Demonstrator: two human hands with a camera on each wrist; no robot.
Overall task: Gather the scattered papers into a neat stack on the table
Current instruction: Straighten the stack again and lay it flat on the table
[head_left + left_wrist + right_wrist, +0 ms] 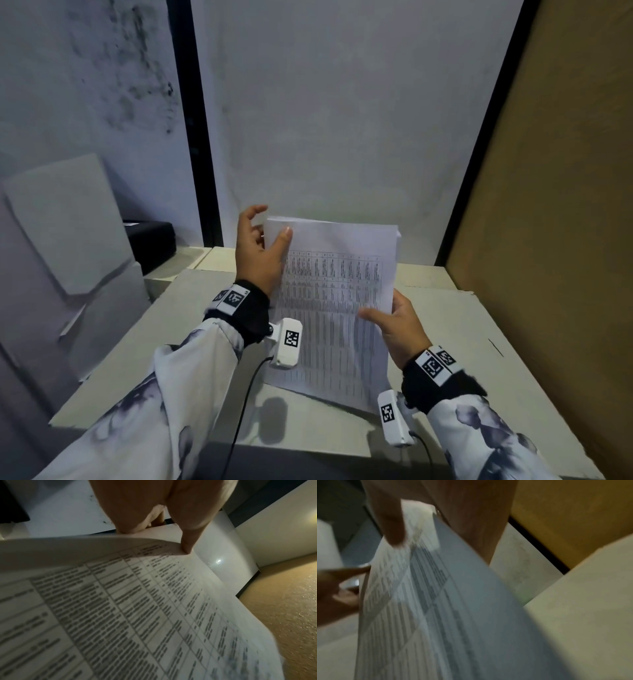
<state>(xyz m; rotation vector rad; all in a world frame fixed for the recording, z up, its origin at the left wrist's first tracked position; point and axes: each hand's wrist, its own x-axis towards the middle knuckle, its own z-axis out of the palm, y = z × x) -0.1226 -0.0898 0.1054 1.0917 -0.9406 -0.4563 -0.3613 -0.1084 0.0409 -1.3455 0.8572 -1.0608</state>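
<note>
A bundle of white papers [335, 305] printed with tables stands nearly upright, its bottom edge down on the pale table [479, 359]. My left hand [262, 251] holds the upper left edge, thumb pressed on the front sheet and fingers behind. In the left wrist view the thumb [186, 543] pins the curled top edge of the papers [120, 608]. My right hand [394, 322] grips the right edge lower down, thumb on the front. The right wrist view is blurred; the papers [436, 608] run past the thumb [392, 524].
A brown board [555, 222] walls off the right side. White panels [68, 233] lean at the left, with a black case [152, 243] behind them. A grey wall [342, 120] rises just beyond the table's far edge.
</note>
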